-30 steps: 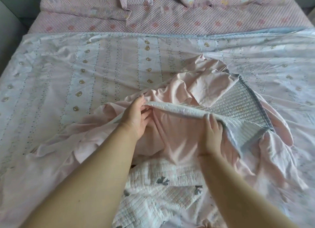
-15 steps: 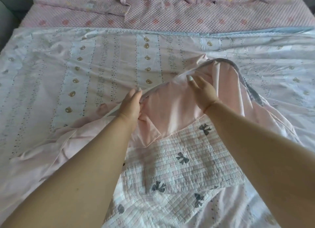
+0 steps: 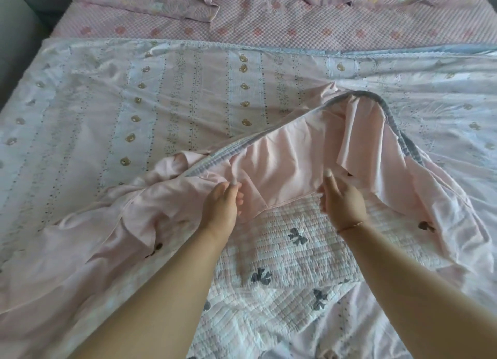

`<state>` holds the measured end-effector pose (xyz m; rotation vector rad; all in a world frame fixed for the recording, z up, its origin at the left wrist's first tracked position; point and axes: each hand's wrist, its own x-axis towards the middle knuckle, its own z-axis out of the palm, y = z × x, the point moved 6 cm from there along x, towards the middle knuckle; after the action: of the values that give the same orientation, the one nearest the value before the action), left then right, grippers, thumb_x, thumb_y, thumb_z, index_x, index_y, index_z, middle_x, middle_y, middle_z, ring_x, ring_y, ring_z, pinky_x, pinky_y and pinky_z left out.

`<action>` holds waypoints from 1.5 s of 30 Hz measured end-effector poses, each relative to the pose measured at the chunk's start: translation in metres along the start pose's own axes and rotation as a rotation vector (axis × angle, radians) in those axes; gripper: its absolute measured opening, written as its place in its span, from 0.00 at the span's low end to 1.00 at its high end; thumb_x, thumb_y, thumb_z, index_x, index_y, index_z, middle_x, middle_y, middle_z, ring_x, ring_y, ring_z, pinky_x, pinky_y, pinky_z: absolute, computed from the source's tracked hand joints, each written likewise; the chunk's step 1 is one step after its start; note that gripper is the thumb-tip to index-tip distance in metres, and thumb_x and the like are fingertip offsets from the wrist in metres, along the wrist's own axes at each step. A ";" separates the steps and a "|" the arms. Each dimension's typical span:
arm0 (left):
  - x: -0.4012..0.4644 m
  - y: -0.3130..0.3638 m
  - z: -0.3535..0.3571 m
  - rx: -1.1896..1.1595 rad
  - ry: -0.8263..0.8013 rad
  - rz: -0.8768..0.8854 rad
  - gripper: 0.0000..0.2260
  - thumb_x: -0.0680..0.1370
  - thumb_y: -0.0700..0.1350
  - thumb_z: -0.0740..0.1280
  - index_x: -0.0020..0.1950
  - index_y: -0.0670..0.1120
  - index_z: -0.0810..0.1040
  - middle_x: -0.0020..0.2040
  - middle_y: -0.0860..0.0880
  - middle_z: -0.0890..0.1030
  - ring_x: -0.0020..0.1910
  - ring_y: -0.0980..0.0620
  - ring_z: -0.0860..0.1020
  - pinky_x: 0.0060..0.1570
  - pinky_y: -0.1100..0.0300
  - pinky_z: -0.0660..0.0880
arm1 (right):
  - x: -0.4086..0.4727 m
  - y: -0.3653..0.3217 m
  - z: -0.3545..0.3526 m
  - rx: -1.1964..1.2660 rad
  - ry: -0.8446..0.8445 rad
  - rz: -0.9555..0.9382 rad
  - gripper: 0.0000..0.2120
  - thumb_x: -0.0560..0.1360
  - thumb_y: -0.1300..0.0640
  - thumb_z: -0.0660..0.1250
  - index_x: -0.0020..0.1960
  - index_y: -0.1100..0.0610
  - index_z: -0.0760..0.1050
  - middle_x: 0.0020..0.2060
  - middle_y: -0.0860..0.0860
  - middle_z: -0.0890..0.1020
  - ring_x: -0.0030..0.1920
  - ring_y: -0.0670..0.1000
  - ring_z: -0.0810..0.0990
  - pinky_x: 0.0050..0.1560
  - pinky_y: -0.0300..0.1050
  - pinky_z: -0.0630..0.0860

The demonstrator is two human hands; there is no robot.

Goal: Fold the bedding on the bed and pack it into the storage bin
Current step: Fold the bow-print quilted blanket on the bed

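A: Where is the bedding from our hands?

B: The soft plain pink sheet with the grey-and-white ribbed border (image 3: 285, 157) lies directly in front of us, in the middle of the bed, on top of the wide pale printed cover with small brown bears (image 3: 161, 103). Its bordered edge (image 3: 258, 139) runs from our left hand (image 3: 220, 211) up and to the right, and then it curves back down on the right side like an arch.

A: What do the hands hold?

B: The left hand pinches the pink cloth just under the border. The right hand (image 3: 341, 202) lies on the lower hem of the pink fold, fingers quite straight; we cannot tell if it truly grips. The two hands are near each other, and the left one is nearer to the border.

A: And the materials?

B: The pink sheet is thin and wrinkles easily. Under it, the white-and-pink quilted blanket with dark bows (image 3: 295, 254) looks thicker and bumpy. We see no storage bin, so we judge that the folding is not yet finished.
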<state>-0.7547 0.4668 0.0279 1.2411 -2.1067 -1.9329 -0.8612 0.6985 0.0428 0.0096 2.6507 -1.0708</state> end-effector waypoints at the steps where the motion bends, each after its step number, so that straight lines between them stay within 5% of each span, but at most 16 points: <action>1: 0.000 -0.005 -0.002 0.015 0.001 -0.019 0.13 0.82 0.50 0.58 0.43 0.50 0.77 0.40 0.48 0.80 0.42 0.48 0.78 0.46 0.47 0.78 | -0.005 0.004 0.013 -0.108 -0.104 0.024 0.32 0.79 0.37 0.44 0.40 0.58 0.75 0.33 0.55 0.80 0.37 0.56 0.79 0.45 0.52 0.78; 3: 0.002 -0.008 -0.005 0.039 0.002 -0.057 0.13 0.82 0.51 0.57 0.43 0.49 0.77 0.40 0.48 0.79 0.41 0.46 0.77 0.51 0.44 0.77 | -0.009 0.010 0.034 -0.267 -0.267 0.055 0.34 0.79 0.37 0.39 0.41 0.58 0.75 0.36 0.57 0.80 0.36 0.55 0.78 0.46 0.50 0.77; 5: 0.011 -0.007 -0.009 0.139 -0.010 -0.058 0.15 0.82 0.55 0.55 0.50 0.46 0.76 0.49 0.45 0.80 0.50 0.44 0.77 0.57 0.42 0.75 | 0.004 0.007 0.042 -0.345 -0.312 0.024 0.28 0.81 0.41 0.42 0.59 0.57 0.74 0.53 0.60 0.79 0.51 0.57 0.77 0.54 0.51 0.74; 7: 0.023 0.001 -0.014 0.226 -0.007 -0.040 0.19 0.81 0.58 0.53 0.64 0.50 0.72 0.65 0.42 0.73 0.63 0.41 0.72 0.64 0.42 0.69 | 0.028 -0.004 0.042 -0.363 -0.291 -0.068 0.21 0.83 0.54 0.49 0.75 0.55 0.59 0.70 0.58 0.68 0.67 0.62 0.66 0.66 0.55 0.65; 10: 0.041 0.021 -0.024 0.296 0.010 0.018 0.26 0.76 0.66 0.52 0.69 0.57 0.67 0.70 0.44 0.68 0.70 0.41 0.65 0.68 0.40 0.64 | 0.060 -0.032 0.043 -0.351 -0.298 -0.183 0.27 0.81 0.63 0.51 0.78 0.53 0.48 0.76 0.53 0.55 0.74 0.64 0.53 0.73 0.59 0.55; 12: 0.056 0.027 -0.033 0.341 0.041 0.020 0.32 0.70 0.71 0.49 0.67 0.56 0.69 0.66 0.45 0.71 0.68 0.41 0.67 0.66 0.40 0.66 | 0.083 -0.047 0.043 -0.228 -0.320 -0.164 0.27 0.81 0.63 0.53 0.78 0.53 0.50 0.77 0.52 0.52 0.76 0.60 0.49 0.75 0.58 0.51; 16: 0.087 0.041 -0.046 0.342 0.059 0.058 0.29 0.73 0.69 0.49 0.67 0.56 0.70 0.60 0.47 0.73 0.61 0.43 0.72 0.60 0.40 0.72 | 0.139 -0.063 0.045 -0.108 -0.303 -0.158 0.29 0.80 0.69 0.54 0.77 0.59 0.47 0.77 0.57 0.52 0.76 0.59 0.48 0.76 0.52 0.45; 19: 0.105 0.029 -0.041 0.315 -0.013 0.027 0.30 0.72 0.72 0.51 0.69 0.60 0.69 0.65 0.49 0.73 0.62 0.44 0.72 0.60 0.40 0.73 | 0.153 -0.073 0.049 -0.118 -0.288 -0.106 0.23 0.84 0.55 0.49 0.78 0.56 0.51 0.76 0.56 0.55 0.76 0.54 0.51 0.74 0.44 0.45; 23: 0.106 0.005 -0.025 0.317 -0.090 -0.100 0.23 0.77 0.69 0.52 0.68 0.64 0.67 0.63 0.52 0.73 0.55 0.45 0.76 0.43 0.47 0.81 | 0.152 -0.063 0.066 -0.081 -0.373 -0.012 0.27 0.80 0.38 0.49 0.74 0.50 0.62 0.75 0.51 0.59 0.75 0.52 0.55 0.73 0.46 0.49; 28: 0.108 0.010 -0.014 0.508 -0.088 0.025 0.23 0.82 0.61 0.47 0.73 0.56 0.64 0.75 0.48 0.62 0.74 0.44 0.60 0.73 0.46 0.58 | 0.135 -0.059 0.078 -0.117 -0.409 -0.092 0.25 0.82 0.42 0.46 0.77 0.48 0.55 0.77 0.49 0.51 0.77 0.51 0.46 0.75 0.47 0.45; 32: 0.088 0.028 0.008 0.513 -0.068 0.186 0.22 0.82 0.59 0.51 0.67 0.51 0.73 0.61 0.47 0.78 0.64 0.47 0.73 0.67 0.50 0.66 | 0.110 -0.069 0.075 -0.033 -0.352 -0.158 0.25 0.82 0.44 0.45 0.75 0.54 0.60 0.75 0.51 0.60 0.76 0.50 0.54 0.73 0.43 0.48; 39: 0.055 0.032 0.066 0.684 -0.175 0.391 0.21 0.82 0.52 0.56 0.75 0.50 0.66 0.76 0.52 0.62 0.76 0.54 0.54 0.76 0.55 0.50 | 0.076 -0.057 0.070 0.048 -0.294 -0.186 0.25 0.81 0.43 0.48 0.64 0.55 0.75 0.61 0.51 0.78 0.63 0.51 0.73 0.56 0.39 0.64; 41: 0.063 0.021 0.080 0.777 -0.259 0.312 0.23 0.82 0.54 0.52 0.78 0.53 0.59 0.79 0.53 0.56 0.78 0.54 0.49 0.76 0.52 0.47 | 0.072 -0.050 0.071 0.015 -0.302 -0.227 0.24 0.82 0.45 0.48 0.64 0.56 0.76 0.62 0.51 0.77 0.65 0.50 0.71 0.62 0.41 0.64; 45: 0.082 0.009 0.092 0.868 -0.355 0.236 0.24 0.83 0.56 0.49 0.79 0.53 0.52 0.80 0.50 0.52 0.78 0.51 0.47 0.76 0.49 0.46 | 0.089 -0.032 0.086 -0.110 -0.489 -0.176 0.26 0.82 0.43 0.44 0.72 0.52 0.67 0.74 0.49 0.64 0.76 0.48 0.53 0.72 0.39 0.45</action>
<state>-0.8626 0.4972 -0.0246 0.6332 -3.2724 -1.2063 -0.9288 0.6078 -0.0171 -0.4552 2.2862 -0.8411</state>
